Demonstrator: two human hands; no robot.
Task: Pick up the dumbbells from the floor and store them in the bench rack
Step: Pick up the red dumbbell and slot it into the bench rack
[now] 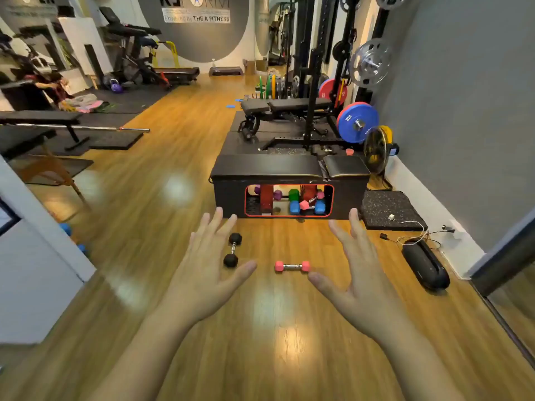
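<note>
Bare hands, left (207, 273) and right (357, 277), spread, empty, above pink dumbbell (292, 266)

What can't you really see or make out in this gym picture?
Head view, the only one:
- Bench rack: only its red-rimmed opening shows, so the dumbbells inside overlap and can't be counted.
- Blue dumbbells at left: mostly hidden behind a white panel.
- Wall sign: the top is cut off by the frame edge.
- Black dumbbell and pink dumbbell: any weight markings are too small to read.
</note>
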